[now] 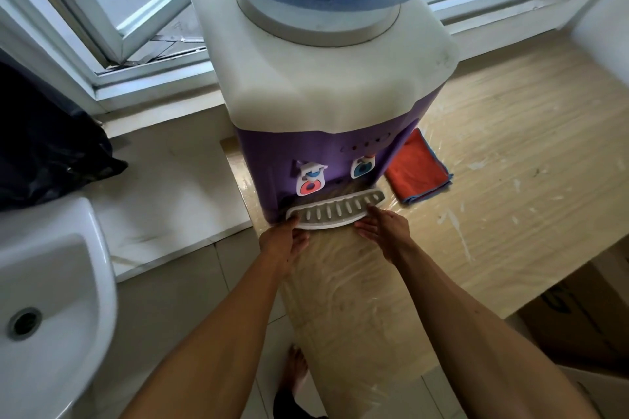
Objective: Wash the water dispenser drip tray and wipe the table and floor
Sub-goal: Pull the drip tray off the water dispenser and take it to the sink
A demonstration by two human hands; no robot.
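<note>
The drip tray [335, 213] is seated in its slot at the foot of the water dispenser [323, 85], directly below the two taps, and overhangs the film-covered wooden table [510, 146]. It is a curved, slotted strip. Its long axis runs left to right across the dispenser front, with the right end set slightly farther from the person. The left hand [282, 243] is at the left end, with the thumb on the rim and the fingers curled under the front edge, pinching it. The right hand [384, 231] is at the right end, fingers straight: the forefinger lies along the rim and the rest rest against the underside, so no clamp is formed there. Each hand is about equally close to its own end, and the tray lies just ahead of both palms. Removal therefore appears to call for a level pull toward the person, at right angles to the long axis. The washbasin [68, 265] is well apart to the left. A folded orange cloth [418, 173] lies on the table just right of the dispenser.
</note>
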